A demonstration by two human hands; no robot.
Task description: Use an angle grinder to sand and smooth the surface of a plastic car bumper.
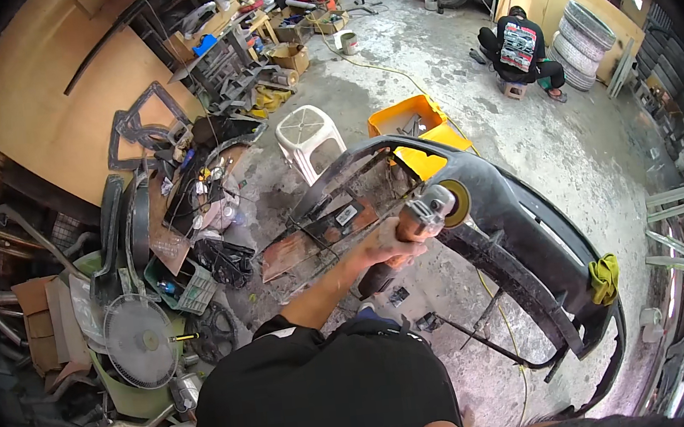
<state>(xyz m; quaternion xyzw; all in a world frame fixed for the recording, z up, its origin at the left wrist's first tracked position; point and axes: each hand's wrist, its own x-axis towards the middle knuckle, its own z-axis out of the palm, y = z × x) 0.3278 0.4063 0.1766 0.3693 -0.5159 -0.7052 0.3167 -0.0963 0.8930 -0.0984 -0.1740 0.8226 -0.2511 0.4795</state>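
My left hand [384, 245] is wrapped round the orange and dark body of an angle grinder [420, 220], the arm reaching in from the left. The grinder's round yellowish disc [458, 203] lies against or just over a black car bumper [485, 186]; I cannot tell whether they touch. The bumper curves from near the white stool down to the lower right, propped on a dark metal stand [471, 333]. A yellow-green cloth [605, 278] hangs over its right part. My right hand is not in view.
A white plastic stool [309, 134] and a yellow bin [407, 115] stand beyond the bumper. Left are a fan [140, 341], a green crate [179, 287] and piled parts. A yellow hose [381, 68] crosses the floor. Another person [520, 45] sits far off by stacked wheels [579, 47].
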